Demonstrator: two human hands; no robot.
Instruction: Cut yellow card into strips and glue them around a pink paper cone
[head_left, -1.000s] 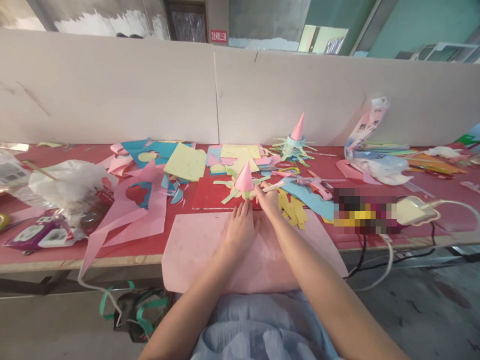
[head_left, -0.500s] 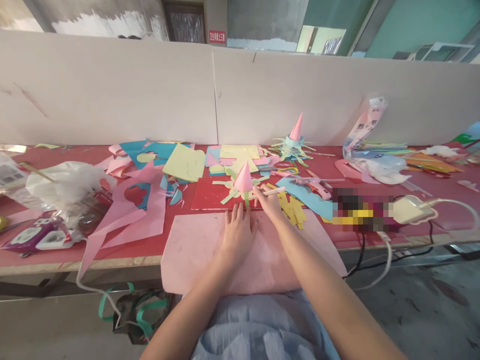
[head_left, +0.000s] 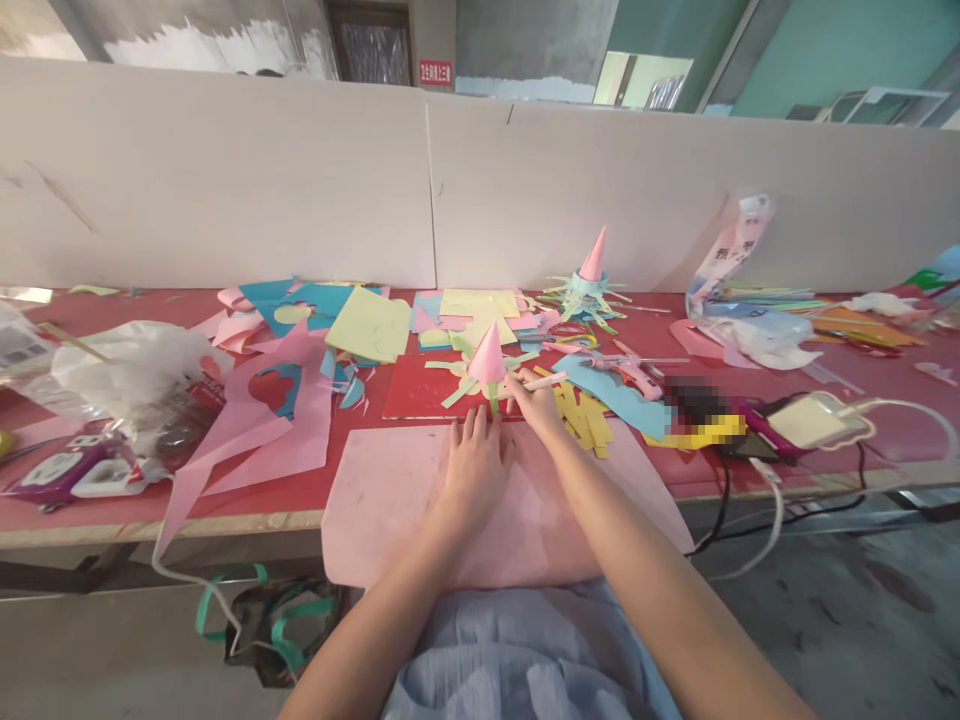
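Observation:
In front of me, on a red board (head_left: 412,388), stands a pink paper cone (head_left: 489,356) ringed by pale green paper strips (head_left: 457,393) that spread outward. My left hand (head_left: 477,455) lies flat, fingers stretched toward the near strip, its fingertips at the board's front edge. A slim white pen (head_left: 546,381) is gripped in my right hand (head_left: 534,402), with its lower end close to the near green strip. What the pen tip touches is hidden by my fingers. Farther back is a similar cone (head_left: 594,256) on a blue ring with green strips.
Yellow paper strips (head_left: 589,418) lie right of the board, near a pink glue gun (head_left: 634,374) and blue paper (head_left: 611,395). Pink paper scraps (head_left: 259,425) and a plastic bag (head_left: 142,365) are at left. A white charger (head_left: 817,418) with cables sits at right. A pale partition (head_left: 300,180) stands behind.
The upper end of the pen has tilted slightly as my right hand moves a little. My left hand and the cone stay in place.

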